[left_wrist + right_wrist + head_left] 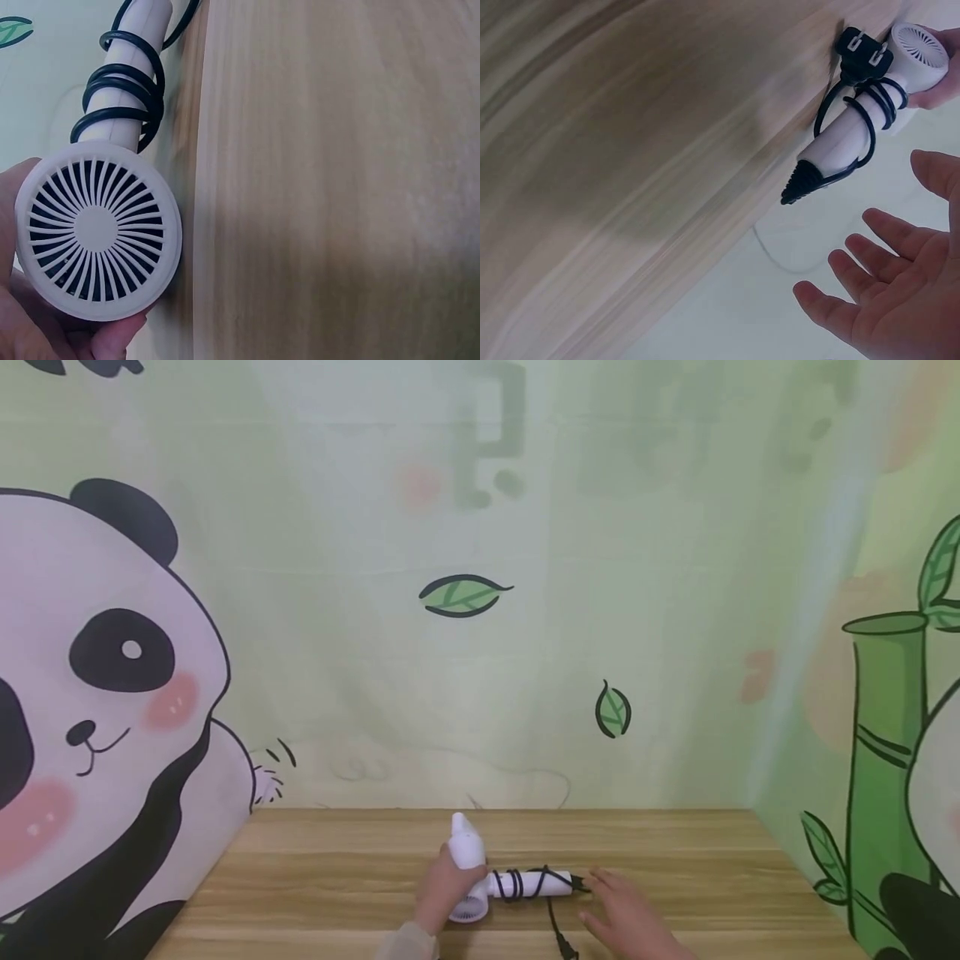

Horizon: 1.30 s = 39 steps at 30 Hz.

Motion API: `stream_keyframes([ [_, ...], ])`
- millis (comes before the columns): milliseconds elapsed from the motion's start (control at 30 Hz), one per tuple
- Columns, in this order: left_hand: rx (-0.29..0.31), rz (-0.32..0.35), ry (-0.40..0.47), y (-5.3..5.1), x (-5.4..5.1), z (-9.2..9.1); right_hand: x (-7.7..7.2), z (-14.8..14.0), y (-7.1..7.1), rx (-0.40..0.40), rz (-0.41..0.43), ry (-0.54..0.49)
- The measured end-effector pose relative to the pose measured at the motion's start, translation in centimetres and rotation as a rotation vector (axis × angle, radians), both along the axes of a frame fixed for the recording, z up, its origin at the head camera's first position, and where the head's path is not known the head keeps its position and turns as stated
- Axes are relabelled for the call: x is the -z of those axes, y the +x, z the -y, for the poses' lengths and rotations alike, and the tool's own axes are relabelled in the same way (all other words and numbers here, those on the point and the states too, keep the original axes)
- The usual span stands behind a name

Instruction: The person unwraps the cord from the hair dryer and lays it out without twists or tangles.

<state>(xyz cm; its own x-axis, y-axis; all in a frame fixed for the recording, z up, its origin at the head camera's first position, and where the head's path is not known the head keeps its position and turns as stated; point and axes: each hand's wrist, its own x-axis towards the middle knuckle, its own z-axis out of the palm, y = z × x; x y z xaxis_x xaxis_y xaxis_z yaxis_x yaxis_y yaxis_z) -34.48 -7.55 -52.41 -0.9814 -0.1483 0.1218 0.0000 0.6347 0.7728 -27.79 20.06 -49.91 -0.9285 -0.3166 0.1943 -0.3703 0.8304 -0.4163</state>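
Gripping a white hair dryer (pixel 467 850) round its barrel, a person's left hand (pixel 445 888) curls its fingers and thumb about the casing at the middle of the wood-grain worktop (pixel 337 877). The nozzle (pixel 458 823) points to the far side, the round slatted vent (pixel 97 229) faces near, and the handle (pixel 836 146) extends right, wound with a black cord (pixel 551 910) whose two-pin plug (pixel 566 950) sits on the handle's near side. Just beyond the handle's right end, the right hand (pixel 628 917) is spread, fingers apart and holding nothing. A panda (pixel 127 552) decorates the backdrop (pixel 337 527) at left.
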Motion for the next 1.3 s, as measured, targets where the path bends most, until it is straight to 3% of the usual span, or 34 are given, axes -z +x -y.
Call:
stream_keyframes([
  [133, -0.006, -0.033, -0.002, 0.1, 0.2, 0.3, 0.1, -0.1, -0.1, 0.031, 0.012, 0.003],
  [367, 0.034, -0.116, 0.043, 0.6, 0.2, 0.8, 0.0, -0.6, -0.2, 0.09, 0.045, -0.01],
  [633, 0.026, -0.148, 0.093, 0.6, -1.8, 0.6, -0.1, -1.5, 0.1, 0.131, 0.049, -0.019],
  [867, 0.026, -0.171, 0.063, 0.3, -3.4, 0.2, 0.3, -1.9, 0.2, 0.132, 0.044, -0.022],
  [1067, 0.008, -0.18, 0.058, 0.1, -4.0, 0.0, 0.5, -1.8, 0.0, 0.152, 0.1, -0.024],
  [1300, -0.033, -0.215, 0.062, -0.3, -4.6, 0.1, 0.5, -1.9, 0.1, 0.148, 0.067, -0.033],
])
